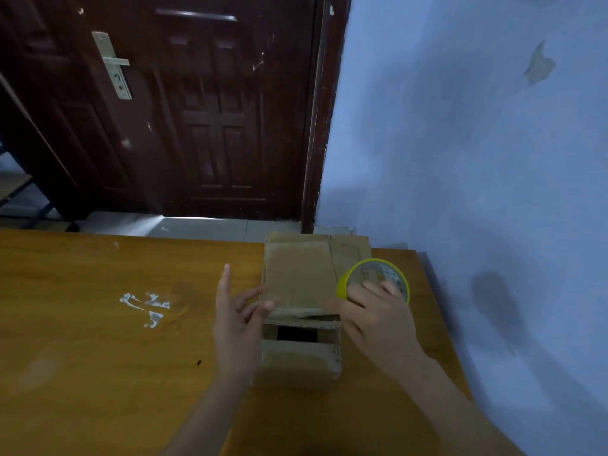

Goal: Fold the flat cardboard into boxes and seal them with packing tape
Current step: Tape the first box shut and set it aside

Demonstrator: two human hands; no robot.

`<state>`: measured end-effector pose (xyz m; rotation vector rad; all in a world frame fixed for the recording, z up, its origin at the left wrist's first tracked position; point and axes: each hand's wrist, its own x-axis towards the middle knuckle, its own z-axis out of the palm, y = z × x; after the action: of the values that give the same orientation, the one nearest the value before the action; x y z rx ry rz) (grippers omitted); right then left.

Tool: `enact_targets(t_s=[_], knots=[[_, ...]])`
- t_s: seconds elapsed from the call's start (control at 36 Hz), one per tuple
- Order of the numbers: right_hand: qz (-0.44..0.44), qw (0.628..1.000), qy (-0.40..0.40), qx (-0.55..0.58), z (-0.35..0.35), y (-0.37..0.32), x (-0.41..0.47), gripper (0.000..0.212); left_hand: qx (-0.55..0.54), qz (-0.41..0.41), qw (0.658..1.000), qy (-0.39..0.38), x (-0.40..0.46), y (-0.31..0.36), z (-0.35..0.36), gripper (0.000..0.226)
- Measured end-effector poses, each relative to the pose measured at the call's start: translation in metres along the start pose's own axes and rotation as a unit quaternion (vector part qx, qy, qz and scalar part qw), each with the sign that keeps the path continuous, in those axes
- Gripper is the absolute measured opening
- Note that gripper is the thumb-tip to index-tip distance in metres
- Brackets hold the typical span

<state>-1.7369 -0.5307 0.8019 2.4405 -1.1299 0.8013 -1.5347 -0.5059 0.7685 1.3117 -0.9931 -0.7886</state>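
Sealing step: box (301, 311) sitting on table (98, 324) by wall, near flap gaping; right hand (375, 311) gripping tape roll (375, 278) on top; left hand (240, 311) relaxed, fingertips touching flap edge; next: pressing flap shut, pulling tape across seam.

No text, brand, number or sign can be read anywhere here. The inner core of the roll of packing tape (375, 279) carries printed marks and small coloured patches, but they are too blurred and too small to make out as letters or figures. The cardboard box (301, 311) shows plain brown faces with no legible print or label. The white smears on the worktop (144, 307) are irregular residue, not writing. The dark door (184, 103) and its metal lock plate (113, 65) bear no readable lettering, and the blue wall (477, 143) shows only scuffs and a patch of peeled paint.
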Motion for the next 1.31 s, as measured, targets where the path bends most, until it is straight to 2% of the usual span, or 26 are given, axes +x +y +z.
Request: enact_targets(t_s=[0.14,0.22,0.28,0.33,0.42,0.47,0.53,0.56,0.61,0.69,0.75,0.83,0.94,1.0,1.06,1.17,1.22,1.31], knots=[[0.033,0.999,-0.038,0.005,0.005,0.006,-0.001,0.023,-0.051,-0.028,0.998,0.002,0.0,0.005,0.001,0.074],[0.088,0.989,-0.085,0.088,0.008,0.008,-0.003,0.026,-0.033,-0.026,0.999,0.004,0.002,0.009,0.001,0.061],[0.146,0.967,-0.138,0.153,0.006,0.008,-0.001,0.029,-0.018,-0.017,1.0,0.0,0.004,0.011,0.002,0.051],[0.217,0.929,-0.216,0.206,0.004,0.008,0.0,0.042,-0.007,-0.003,1.0,-0.015,0.009,0.013,0.001,0.041],[0.331,0.839,-0.285,0.325,0.004,0.014,0.002,0.062,0.003,0.004,0.999,-0.051,0.024,0.015,-0.003,0.029],[0.386,0.79,-0.288,0.378,0.004,0.021,0.004,0.048,0.017,-0.017,0.997,-0.077,0.038,0.018,-0.005,0.027],[0.41,0.77,-0.28,0.401,0.001,0.026,0.007,0.027,0.021,-0.051,0.993,-0.102,0.051,0.022,-0.006,0.026],[0.414,0.762,-0.272,0.417,0.0,0.029,0.008,0.022,0.02,-0.067,0.991,-0.112,0.056,0.024,-0.005,0.024],[0.424,0.739,-0.244,0.464,-0.004,0.031,0.011,0.027,0.019,-0.091,0.988,-0.119,0.065,0.029,-0.005,0.021],[0.432,0.697,-0.218,0.529,-0.009,0.037,0.011,0.051,0.012,-0.122,0.984,-0.127,0.073,0.033,-0.003,0.02],[0.405,0.673,-0.254,0.565,-0.012,0.043,0.01,0.065,0.025,-0.133,0.982,-0.133,0.076,0.033,-0.002,0.019],[0.366,0.617,-0.295,0.632,-0.017,0.051,0.005,0.066,0.04,-0.149,0.98,-0.13,0.077,0.029,-0.004,0.017],[0.36,0.543,-0.251,0.716,-0.024,0.055,0.002,0.065,0.062,-0.17,0.971,-0.155,0.076,0.024,-0.003,0.016],[0.337,0.518,-0.232,0.751,-0.03,0.054,0.003,0.06,0.064,-0.185,0.967,-0.161,0.074,0.024,-0.001,0.015],[0.329,0.515,-0.216,0.761,-0.032,0.054,0.004,0.058,0.059,-0.209,0.962,-0.163,0.073,0.023,0.0,0.018],[0.343,0.535,-0.192,0.748,-0.026,0.052,0.005,0.05,0.065,-0.241,0.957,-0.15,0.074,0.017,0.0,0.014],[0.356,0.545,-0.207,0.73,-0.022,0.051,0.004,0.057,0.079,-0.246,0.957,-0.135,0.075,0.015,-0.001,0.012],[0.371,0.588,-0.232,0.68,-0.019,0.055,0.002,0.052,0.086,-0.25,0.957,-0.116,0.074,0.014,-0.003,0.014]])
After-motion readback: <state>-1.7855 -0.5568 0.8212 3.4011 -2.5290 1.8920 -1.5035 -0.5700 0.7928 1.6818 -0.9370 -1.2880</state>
